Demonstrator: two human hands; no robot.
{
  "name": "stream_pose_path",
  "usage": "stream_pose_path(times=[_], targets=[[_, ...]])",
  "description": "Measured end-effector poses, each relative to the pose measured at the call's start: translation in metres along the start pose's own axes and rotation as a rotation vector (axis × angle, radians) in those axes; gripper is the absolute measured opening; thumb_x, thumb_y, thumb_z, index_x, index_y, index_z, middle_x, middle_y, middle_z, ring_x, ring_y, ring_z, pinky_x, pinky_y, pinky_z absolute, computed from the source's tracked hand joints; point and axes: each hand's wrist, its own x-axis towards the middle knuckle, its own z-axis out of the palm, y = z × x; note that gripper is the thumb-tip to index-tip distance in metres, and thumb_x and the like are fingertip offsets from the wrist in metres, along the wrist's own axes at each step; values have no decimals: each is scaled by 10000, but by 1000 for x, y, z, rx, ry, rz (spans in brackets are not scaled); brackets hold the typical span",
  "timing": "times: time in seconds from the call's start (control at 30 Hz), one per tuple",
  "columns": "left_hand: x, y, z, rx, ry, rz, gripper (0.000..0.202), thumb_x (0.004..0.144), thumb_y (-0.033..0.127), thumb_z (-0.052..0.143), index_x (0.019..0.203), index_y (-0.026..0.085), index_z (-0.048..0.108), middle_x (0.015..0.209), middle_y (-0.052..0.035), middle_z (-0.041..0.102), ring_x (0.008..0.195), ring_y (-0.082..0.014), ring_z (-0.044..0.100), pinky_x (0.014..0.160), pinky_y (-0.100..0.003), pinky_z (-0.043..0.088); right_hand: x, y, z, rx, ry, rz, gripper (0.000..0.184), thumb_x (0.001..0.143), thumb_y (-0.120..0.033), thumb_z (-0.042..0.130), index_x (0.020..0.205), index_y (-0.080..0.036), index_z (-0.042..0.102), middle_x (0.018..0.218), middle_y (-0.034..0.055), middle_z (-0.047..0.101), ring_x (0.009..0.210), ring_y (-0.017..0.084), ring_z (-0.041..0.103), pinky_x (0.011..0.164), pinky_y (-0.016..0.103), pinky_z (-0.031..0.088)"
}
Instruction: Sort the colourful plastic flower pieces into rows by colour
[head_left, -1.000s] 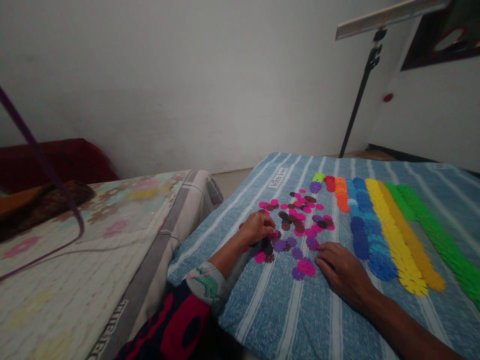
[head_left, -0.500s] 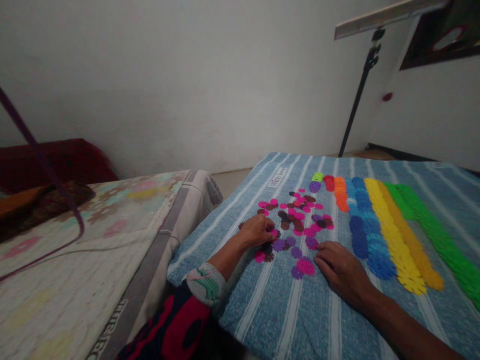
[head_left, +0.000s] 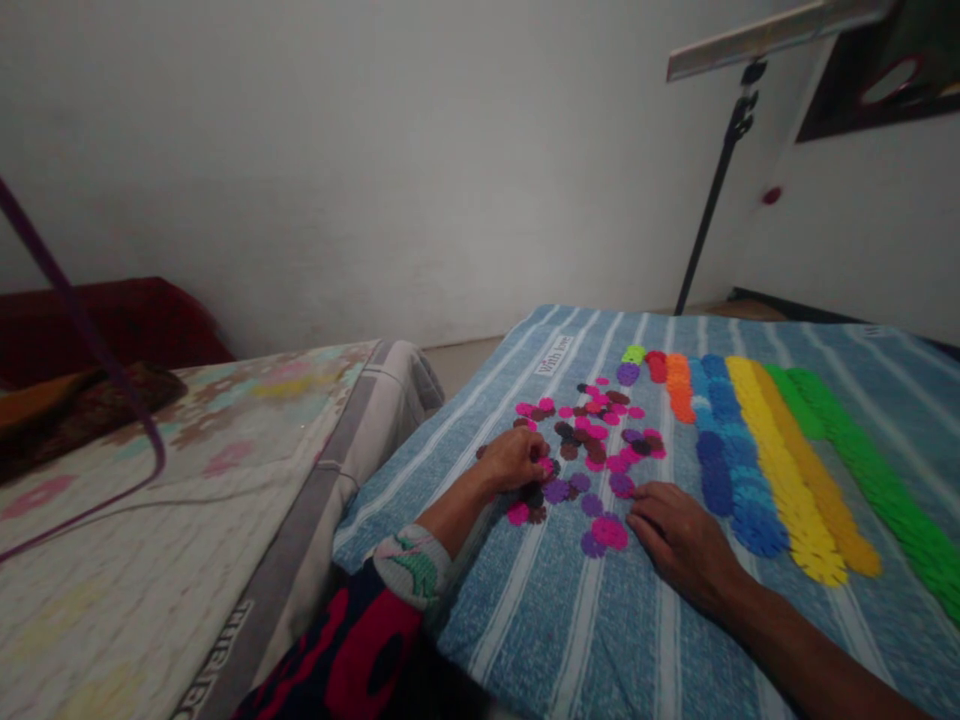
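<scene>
On the blue striped cloth lies a loose scatter of notched plastic discs (head_left: 592, 430) in pink, brown, black and purple. My left hand (head_left: 514, 458) is at the left side of the scatter, its fingers curled together beside a pink disc (head_left: 548, 467). Whatever the fingertips pinch, if anything, is hidden. My right hand (head_left: 679, 530) rests palm down on the cloth, fingers loosely stretched and holding nothing visible. Its fingertips lie close to a purple disc (head_left: 622, 485); contact is unclear. Nearer to me a large-looking pink disc (head_left: 610, 532) overlaps a purple one.
To the right, overlapping discs form colour rows: orange (head_left: 681, 390), blue (head_left: 757, 515), yellow (head_left: 787, 480) and green (head_left: 885, 480). Small red (head_left: 656, 366) and lime (head_left: 634, 354) groups sit at the back. A flowered bed cover (head_left: 247, 430) lies left. A black stand (head_left: 705, 220) rises behind.
The view has shifted very slightly. Both hands stay nearly where they were, and the discs keep their layout.
</scene>
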Motion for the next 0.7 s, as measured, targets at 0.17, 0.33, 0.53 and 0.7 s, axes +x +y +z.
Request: stream_pose_path(times=[0.17,0.33,0.53,0.7], targets=[[4,-6,4,-42,58,7,83,598,178,653,596,159,572,626,41,524,609,-105,453,580,-223,301,1,1,0,-11,-13,-7,211,928,-182,488,789,-172,647,894,92,669,860,221,614,783,381,497],[8,-17,12,-236,58,2,146,604,214,659,555,156,535,546,59,473,527,-81,417,522,-215,270,3,0,0,-6,-9,-21,198,925,-175,484,796,-168,633,871,90,657,850,222,604,773,381,497],[8,-15,11,-499,53,-19,267,590,306,703,531,160,488,502,61,457,503,-73,407,504,-210,273,3,0,0,-7,-8,-9,186,918,-167,494,801,-172,638,896,89,664,868,223,602,783,380,492],[4,-5,11,-609,75,-33,272,575,333,735,577,152,531,516,54,496,491,-68,420,486,-202,283,2,0,0,-5,-21,8,206,932,-190,483,798,-181,640,890,86,664,865,219,604,781,372,488]])
